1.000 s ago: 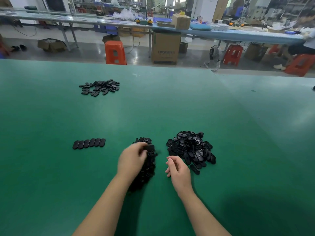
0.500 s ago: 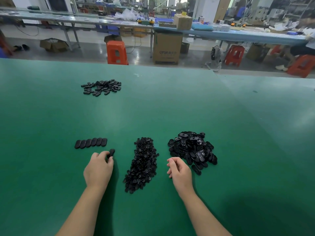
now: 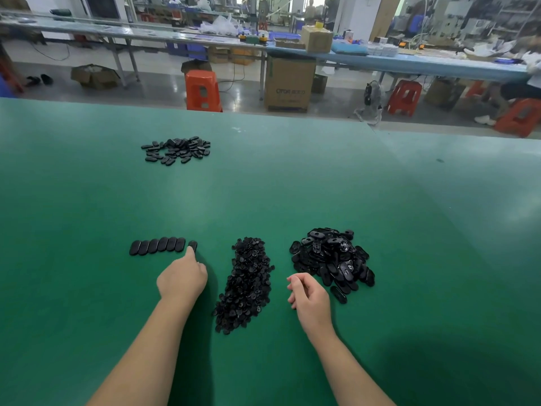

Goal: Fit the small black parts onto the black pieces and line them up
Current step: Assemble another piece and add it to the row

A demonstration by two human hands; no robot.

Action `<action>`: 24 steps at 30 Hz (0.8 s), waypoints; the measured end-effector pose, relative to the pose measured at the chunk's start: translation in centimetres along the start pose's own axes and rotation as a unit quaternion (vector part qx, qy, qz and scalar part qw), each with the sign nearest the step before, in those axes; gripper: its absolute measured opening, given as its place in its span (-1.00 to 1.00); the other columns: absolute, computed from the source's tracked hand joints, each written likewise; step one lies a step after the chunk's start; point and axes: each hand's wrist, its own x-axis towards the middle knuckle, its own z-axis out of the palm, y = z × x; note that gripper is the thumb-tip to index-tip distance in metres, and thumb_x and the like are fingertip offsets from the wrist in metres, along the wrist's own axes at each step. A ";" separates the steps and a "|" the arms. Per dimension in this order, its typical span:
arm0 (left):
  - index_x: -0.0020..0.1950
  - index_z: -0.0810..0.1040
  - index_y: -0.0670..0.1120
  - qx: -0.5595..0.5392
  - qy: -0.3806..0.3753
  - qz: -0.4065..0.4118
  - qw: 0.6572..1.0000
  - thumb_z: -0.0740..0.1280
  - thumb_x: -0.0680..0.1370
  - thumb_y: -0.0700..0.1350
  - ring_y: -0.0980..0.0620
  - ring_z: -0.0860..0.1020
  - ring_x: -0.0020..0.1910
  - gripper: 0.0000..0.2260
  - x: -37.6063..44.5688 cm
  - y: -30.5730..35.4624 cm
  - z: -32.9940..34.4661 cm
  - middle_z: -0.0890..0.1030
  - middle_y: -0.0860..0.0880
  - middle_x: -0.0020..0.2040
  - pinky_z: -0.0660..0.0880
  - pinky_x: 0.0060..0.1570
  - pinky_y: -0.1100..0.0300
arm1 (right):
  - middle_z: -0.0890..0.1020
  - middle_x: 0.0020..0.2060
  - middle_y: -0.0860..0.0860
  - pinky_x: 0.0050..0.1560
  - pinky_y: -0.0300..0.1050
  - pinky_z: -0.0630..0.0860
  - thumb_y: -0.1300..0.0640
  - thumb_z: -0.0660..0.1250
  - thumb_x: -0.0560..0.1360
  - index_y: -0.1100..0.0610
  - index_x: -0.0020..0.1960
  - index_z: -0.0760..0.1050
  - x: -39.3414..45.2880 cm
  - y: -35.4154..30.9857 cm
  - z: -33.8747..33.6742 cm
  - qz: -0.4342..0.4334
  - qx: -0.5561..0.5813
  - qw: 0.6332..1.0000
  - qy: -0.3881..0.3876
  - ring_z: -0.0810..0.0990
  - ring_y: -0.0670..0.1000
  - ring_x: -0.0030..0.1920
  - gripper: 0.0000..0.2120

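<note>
Fingertip of left hand (image 3: 182, 278) touching upright-lying oval piece (image 3: 193, 246); right hand (image 3: 309, 297) loosely curled, empty.

both forearms (image 3: 140, 347) cut off below, right hand (image 3: 311, 297) palm hidden

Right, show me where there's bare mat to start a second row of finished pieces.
Bare mat lies between the row of finished pieces and the far pile, and left of the row. More lies near the front edge, left of the left hand. It is crowded between the small-parts heap and the pile of oval pieces, where the right hand rests.
</note>
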 end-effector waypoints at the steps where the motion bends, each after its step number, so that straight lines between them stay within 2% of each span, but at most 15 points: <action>1: 0.52 0.26 0.02 -0.001 -0.003 -0.005 1.000 0.07 0.62 -0.06 -0.09 0.52 -0.16 -0.56 0.2 0.0 0.0 0.55 -0.03 -0.11 0.39 -0.29 0.17 | 0.63 -0.32 0.06 -0.32 -0.15 0.50 0.11 0.27 0.65 0.04 -0.10 0.61 0.0 0.0 0.0 0.000 -0.001 1.000 -0.001 0.53 -0.16 -0.39 -0.80; 4: 0.49 0.28 -0.01 -0.004 -0.007 -0.015 1.000 0.08 0.62 -0.06 -0.10 0.52 -0.14 -0.58 0.6 0.0 -0.1 0.58 -0.06 -0.09 0.39 -0.27 0.16 | 0.63 -0.32 0.06 -0.33 -0.18 0.49 0.10 0.26 0.65 0.04 -0.10 0.60 0.0 0.1 0.0 -0.002 -0.004 1.000 -0.003 0.54 -0.17 -0.39 -0.80; 8: 0.53 0.25 0.01 -0.003 -0.013 -0.023 1.000 0.08 0.61 -0.07 -0.10 0.52 -0.17 -0.54 0.9 0.1 -0.2 0.52 -0.04 -0.18 0.33 -0.33 0.17 | 0.64 -0.30 0.09 -0.32 -0.15 0.50 0.10 0.27 0.65 0.04 -0.10 0.60 0.1 0.2 0.1 -0.004 -0.007 1.000 -0.002 0.53 -0.16 -0.39 -0.80; 12: 0.54 0.23 0.00 -0.012 -0.012 -0.026 1.000 0.08 0.60 -0.07 -0.10 0.53 -0.16 -0.53 0.9 0.1 -0.1 0.54 -0.05 -0.16 0.37 -0.30 0.16 | 0.63 -0.31 0.09 -0.33 -0.17 0.48 0.09 0.27 0.65 0.02 -0.11 0.61 0.1 0.2 0.1 -0.004 -0.010 1.000 -0.003 0.52 -0.15 -0.40 -0.80; 15: 0.59 0.15 0.00 -0.021 -0.006 -0.019 1.000 0.09 0.60 -0.08 -0.10 0.53 -0.15 -0.47 0.8 0.0 0.1 0.55 -0.05 -0.15 0.38 -0.27 0.16 | 0.64 -0.30 0.10 -0.34 -0.19 0.47 0.09 0.27 0.65 0.02 -0.10 0.61 0.1 0.2 0.1 -0.004 -0.012 1.000 -0.003 0.52 -0.17 -0.40 -0.80; 19: 0.59 0.15 -0.03 -0.038 0.022 -0.008 0.999 0.11 0.60 -0.11 -0.07 0.54 -0.24 -0.47 0.3 0.0 0.5 0.56 -0.02 -0.23 0.35 -0.36 0.17 | 0.64 -0.32 0.09 -0.35 -0.20 0.46 0.08 0.27 0.65 0.02 -0.10 0.61 0.1 0.2 0.1 -0.004 -0.015 1.000 -0.005 0.51 -0.15 -0.41 -0.80; 21: 0.57 0.25 -0.01 -0.075 0.047 0.042 0.995 0.13 0.62 -0.12 -0.04 0.54 -0.27 -0.51 -0.3 0.1 0.8 0.61 -0.01 -0.19 0.33 -0.39 0.17 | 0.63 -0.33 0.09 -0.35 -0.20 0.46 0.08 0.28 0.65 0.02 -0.11 0.61 0.1 0.2 0.1 -0.005 -0.014 1.000 -0.005 0.51 -0.15 -0.41 -0.80; 24: 0.34 0.55 0.01 -0.125 0.061 0.115 0.984 0.16 0.65 -0.07 0.02 0.54 -0.21 -0.69 -1.3 0.4 1.7 0.59 0.03 -0.07 0.47 -0.26 0.13 | 0.63 -0.34 0.05 -0.34 -0.22 0.47 0.08 0.28 0.64 0.03 -0.11 0.60 0.2 0.3 0.1 -0.007 -0.013 1.000 -0.004 0.53 -0.17 -0.40 -0.80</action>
